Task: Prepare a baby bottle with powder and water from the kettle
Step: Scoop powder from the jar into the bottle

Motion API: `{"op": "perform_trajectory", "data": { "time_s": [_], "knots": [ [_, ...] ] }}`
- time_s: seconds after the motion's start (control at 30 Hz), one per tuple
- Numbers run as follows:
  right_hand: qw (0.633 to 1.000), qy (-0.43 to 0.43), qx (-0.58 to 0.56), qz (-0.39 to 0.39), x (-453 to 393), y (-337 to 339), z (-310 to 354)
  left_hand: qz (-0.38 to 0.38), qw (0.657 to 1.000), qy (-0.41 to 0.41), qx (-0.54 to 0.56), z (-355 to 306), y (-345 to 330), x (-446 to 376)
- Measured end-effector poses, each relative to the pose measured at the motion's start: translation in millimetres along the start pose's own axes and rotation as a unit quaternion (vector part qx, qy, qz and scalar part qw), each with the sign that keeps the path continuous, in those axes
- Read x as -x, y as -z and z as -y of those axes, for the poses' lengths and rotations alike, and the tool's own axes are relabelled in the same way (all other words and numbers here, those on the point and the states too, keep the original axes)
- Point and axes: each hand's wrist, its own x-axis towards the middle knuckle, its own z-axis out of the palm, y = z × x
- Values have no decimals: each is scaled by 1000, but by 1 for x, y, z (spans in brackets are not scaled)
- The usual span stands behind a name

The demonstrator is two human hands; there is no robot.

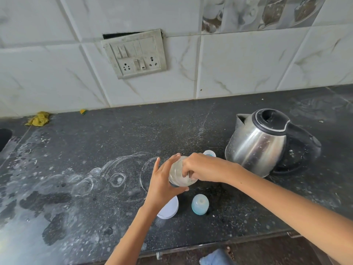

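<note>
Both forearms are bare from wrist to the picture's edge, with no sleeves showing. The left hand (162, 180) and the right hand (202, 167) wear no rings, watch or gloves that can be seen. At the bottom edge, light blue cloth (215, 258) covers part of a leg.

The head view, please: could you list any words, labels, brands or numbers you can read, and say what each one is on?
None can be read.
Kettle: no brand or label shows on the steel body or black lid.
Switchboard: only switches and sockets, no lettering.
Jar, held in the left hand and right hand: clear and blurred, no marks legible.
</note>
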Motion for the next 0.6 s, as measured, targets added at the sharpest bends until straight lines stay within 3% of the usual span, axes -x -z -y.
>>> {"op": "perform_trajectory", "data": {
  "time_s": [0.1,0.3,0.47,0.6],
  "knots": [
    [995,48,9,-86,3,1,-2,-4,1000,5,3,1,2,-1],
    [979,43,40,-195,5,-3,-11,2,1000,11,7,0,2,-4],
    [968,34,186,-168,1,-7,-16,7,1000,19,1,-2,3,-10],
    [967,-6,243,-75,-2,-4,-4,18,1000,7,-14,-4,0,-14]
  ]
}}
